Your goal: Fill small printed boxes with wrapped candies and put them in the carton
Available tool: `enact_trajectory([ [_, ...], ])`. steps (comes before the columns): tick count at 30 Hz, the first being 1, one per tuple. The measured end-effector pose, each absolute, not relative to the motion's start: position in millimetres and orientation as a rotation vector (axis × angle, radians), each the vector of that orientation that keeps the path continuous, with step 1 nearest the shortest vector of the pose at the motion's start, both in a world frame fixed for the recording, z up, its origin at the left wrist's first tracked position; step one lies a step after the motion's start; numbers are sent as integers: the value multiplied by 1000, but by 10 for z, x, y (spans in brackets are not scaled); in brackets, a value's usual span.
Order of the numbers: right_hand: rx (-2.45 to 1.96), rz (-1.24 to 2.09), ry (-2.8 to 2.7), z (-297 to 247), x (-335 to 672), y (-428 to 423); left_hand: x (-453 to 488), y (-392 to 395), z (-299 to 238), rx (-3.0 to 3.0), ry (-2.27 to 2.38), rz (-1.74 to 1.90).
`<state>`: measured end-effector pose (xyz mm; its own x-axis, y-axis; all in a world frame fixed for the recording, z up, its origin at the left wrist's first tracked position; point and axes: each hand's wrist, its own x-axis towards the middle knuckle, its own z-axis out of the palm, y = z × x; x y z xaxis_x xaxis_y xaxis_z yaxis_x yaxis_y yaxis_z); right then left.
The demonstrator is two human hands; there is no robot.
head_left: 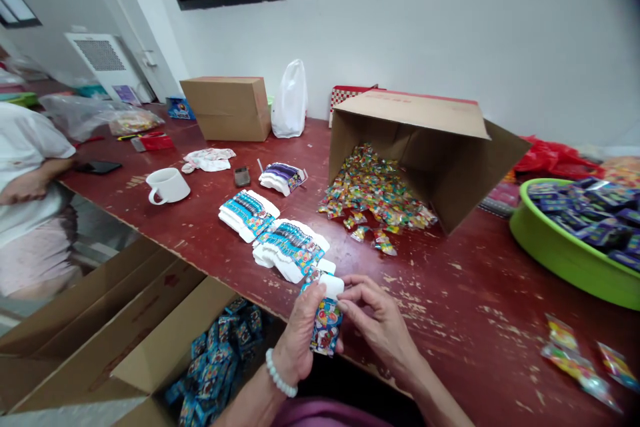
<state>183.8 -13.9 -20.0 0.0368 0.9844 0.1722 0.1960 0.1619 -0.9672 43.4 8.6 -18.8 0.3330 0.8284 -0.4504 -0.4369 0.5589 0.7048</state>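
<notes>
My left hand [301,327], with a pale bead bracelet at the wrist, is closed around a small blue printed carton [327,328] just over the table's front edge. The carton's white top flap [331,285] stands up. At the upper right edge of the carton, the thumb and fingertips of my right hand [374,310] pinch together by the flap. Just beyond the hands lie fanned stacks of flat blue cartons [295,247] and another blue stack [249,212]. A heap of wrapped candies [375,193] spills from a tipped cardboard box [410,117].
Below the table edge at left, an open box [145,353] holds several blue filled cartons [215,367]. A green basin [565,260] of purple packets stands right. Loose candies [575,367] lie front right. A white mug [167,185] stands left, near a seated person [30,193].
</notes>
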Motion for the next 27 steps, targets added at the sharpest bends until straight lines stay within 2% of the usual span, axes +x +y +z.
enact_trajectory([
  [4,-1243,1116,-1133,-201,1808,-99,401,104,-165,520,852,809],
  [11,-1179,993,-1579,4,1841,-77,303,138,-111,552,831,758],
  [18,-1328,1205,-1258,-87,1736,-32,317,128,-137,629,856,760],
  [23,-1203,1470,-976,-115,1700,35,308,123,-126,628,824,725],
  [27,-1215,1364,-1117,-60,1719,33,259,146,-108,670,821,745],
])
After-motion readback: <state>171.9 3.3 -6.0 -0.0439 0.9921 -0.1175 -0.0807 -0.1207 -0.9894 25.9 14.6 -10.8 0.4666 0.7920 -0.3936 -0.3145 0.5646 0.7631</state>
